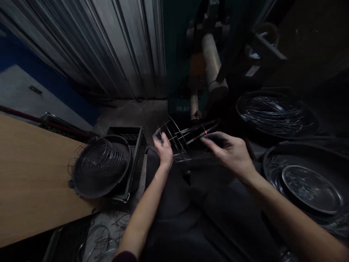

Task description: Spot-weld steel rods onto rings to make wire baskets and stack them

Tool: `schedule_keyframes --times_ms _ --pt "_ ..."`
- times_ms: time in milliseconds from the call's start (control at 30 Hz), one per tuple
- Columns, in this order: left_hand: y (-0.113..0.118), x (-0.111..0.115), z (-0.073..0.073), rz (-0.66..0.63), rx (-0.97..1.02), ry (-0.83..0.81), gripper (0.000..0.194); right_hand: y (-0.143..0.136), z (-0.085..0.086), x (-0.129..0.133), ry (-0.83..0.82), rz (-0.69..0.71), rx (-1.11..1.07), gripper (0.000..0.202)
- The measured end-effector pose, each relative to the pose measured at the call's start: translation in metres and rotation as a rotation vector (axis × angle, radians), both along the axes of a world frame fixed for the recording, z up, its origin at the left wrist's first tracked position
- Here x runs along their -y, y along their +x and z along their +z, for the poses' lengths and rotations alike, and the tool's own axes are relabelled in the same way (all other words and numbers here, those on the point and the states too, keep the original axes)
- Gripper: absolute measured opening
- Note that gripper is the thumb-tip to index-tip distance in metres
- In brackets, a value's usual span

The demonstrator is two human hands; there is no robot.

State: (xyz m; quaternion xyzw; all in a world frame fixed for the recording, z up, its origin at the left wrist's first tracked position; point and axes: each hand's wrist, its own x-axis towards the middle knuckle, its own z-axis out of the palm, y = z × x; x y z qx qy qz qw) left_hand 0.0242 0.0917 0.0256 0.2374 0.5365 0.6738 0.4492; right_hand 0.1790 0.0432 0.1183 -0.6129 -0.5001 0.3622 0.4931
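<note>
Near the middle of the view, my left hand (164, 147) pinches the left side of a thin wire frame (177, 137) made of crossing rods. To the right, my right hand (229, 149) is closed, thumb and forefinger together at the rim of a flat metal ring (197, 137) that meets the wire frame. A small spot on the ring glows red-orange just beyond my right fingertips. Above the ring stands a machine with a thick pale cylinder (212, 65) and a thinner lower rod (194, 103).
At the left, a round black pan (99, 182) with coiled wire rings rests on a black crate (139, 145) beside a wooden board (35, 174). Wires fill a basin (275, 114) at the right. Below it, another basin (269, 154) holds a smaller dish (313, 187) with short wires.
</note>
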Motion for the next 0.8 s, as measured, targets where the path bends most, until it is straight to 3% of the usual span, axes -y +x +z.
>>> schedule_keyframes --times_ms 67,167,233,267,333,400,500,567,700,800 --pt "0.001 0.029 -0.016 -0.087 -0.077 0.047 0.027 0.001 -0.001 -0.012 -0.060 0.008 0.002 0.012" --pt "-0.001 0.067 -0.040 -0.326 -0.178 0.163 0.038 0.009 -0.015 -0.031 -0.215 0.071 -0.067 0.015" --pt "-0.009 0.079 -0.050 -0.472 -0.215 0.232 0.042 0.014 -0.031 -0.033 -0.298 0.142 -0.127 0.024" --pt "-0.015 0.080 -0.053 -0.482 -0.223 0.238 0.042 0.017 -0.040 -0.030 -0.314 0.172 -0.145 0.028" --pt "-0.028 0.073 -0.053 -0.384 -0.195 0.157 0.039 0.019 -0.058 -0.016 -0.301 0.225 -0.135 0.030" --pt "-0.039 0.057 -0.049 -0.299 -0.066 -0.030 0.035 0.019 -0.077 0.006 -0.236 0.259 -0.070 0.027" --pt "-0.047 0.031 -0.041 -0.410 0.213 -0.334 0.044 0.016 -0.106 0.042 -0.093 0.279 0.113 0.019" --pt "-0.045 0.019 -0.039 -0.448 0.330 -0.445 0.048 0.015 -0.124 0.063 -0.009 0.319 0.225 0.017" --pt "-0.027 0.013 -0.038 -0.406 0.369 -0.494 0.038 0.022 -0.151 0.094 0.070 0.399 0.374 0.025" --pt "-0.005 0.018 -0.039 -0.330 0.382 -0.443 0.022 0.036 -0.155 0.105 0.040 0.383 0.390 0.027"
